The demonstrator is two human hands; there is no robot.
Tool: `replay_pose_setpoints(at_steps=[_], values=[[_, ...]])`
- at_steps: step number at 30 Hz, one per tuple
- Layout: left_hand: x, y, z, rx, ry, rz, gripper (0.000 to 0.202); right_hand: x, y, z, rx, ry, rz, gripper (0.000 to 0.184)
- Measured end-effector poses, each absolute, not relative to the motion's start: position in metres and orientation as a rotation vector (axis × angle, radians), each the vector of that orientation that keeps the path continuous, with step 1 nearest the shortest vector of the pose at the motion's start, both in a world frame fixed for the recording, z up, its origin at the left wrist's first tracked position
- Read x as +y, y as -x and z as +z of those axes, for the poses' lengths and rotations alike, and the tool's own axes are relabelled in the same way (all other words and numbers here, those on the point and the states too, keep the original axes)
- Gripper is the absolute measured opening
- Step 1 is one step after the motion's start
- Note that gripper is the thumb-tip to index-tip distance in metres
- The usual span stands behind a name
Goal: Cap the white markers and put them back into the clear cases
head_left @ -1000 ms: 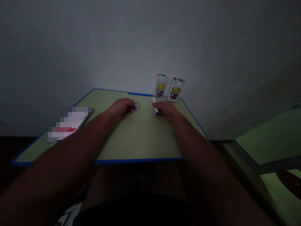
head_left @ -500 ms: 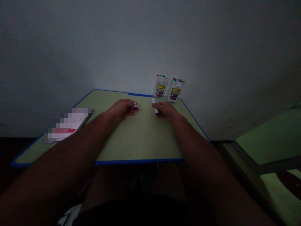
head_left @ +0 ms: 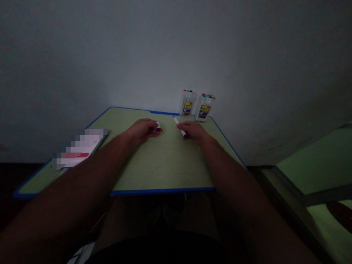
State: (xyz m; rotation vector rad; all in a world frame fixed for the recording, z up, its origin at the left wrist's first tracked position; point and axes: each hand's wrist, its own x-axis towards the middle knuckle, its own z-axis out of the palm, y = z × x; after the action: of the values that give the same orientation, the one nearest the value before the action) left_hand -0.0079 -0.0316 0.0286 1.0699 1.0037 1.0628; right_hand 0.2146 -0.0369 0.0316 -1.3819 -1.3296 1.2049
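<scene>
My right hand point(head_left: 194, 131) is closed around a white marker point(head_left: 180, 127) with a dark purple end. The marker is uncapped; its narrow tip points away from me and to the left, above the table point(head_left: 162, 165). Between the fingers of my left hand point(head_left: 144, 129) sits a small white-and-purple marker cap point(head_left: 158, 126). Both hands are over the far half of the tabletop, a short gap apart. Behind my right hand stand two clear marker cases, the left case point(head_left: 187, 104) with a few markers and the right case point(head_left: 205, 108) with several coloured ends showing.
A flat white item with a red band point(head_left: 78, 155), partly blurred out, lies at the table's left side beside my left forearm. A pale wall point(head_left: 143, 55) rises behind the table's far edge. The tabletop has a blue rim point(head_left: 165, 191).
The marker in my right hand has turned, its tip swinging left and its purple end shifting slightly right. My left hand keeps hold of the cap. The view has tipped up slightly.
</scene>
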Motion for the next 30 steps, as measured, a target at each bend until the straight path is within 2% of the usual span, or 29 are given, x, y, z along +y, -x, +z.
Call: replay_pose_setpoints(at_steps=[30], values=[[-0.0339,0.0086,0.0297,1.065,-1.017,1.102,0.013,-0.0388,-0.2136,0.0324,-1.403,1.421,1.133,0.012]])
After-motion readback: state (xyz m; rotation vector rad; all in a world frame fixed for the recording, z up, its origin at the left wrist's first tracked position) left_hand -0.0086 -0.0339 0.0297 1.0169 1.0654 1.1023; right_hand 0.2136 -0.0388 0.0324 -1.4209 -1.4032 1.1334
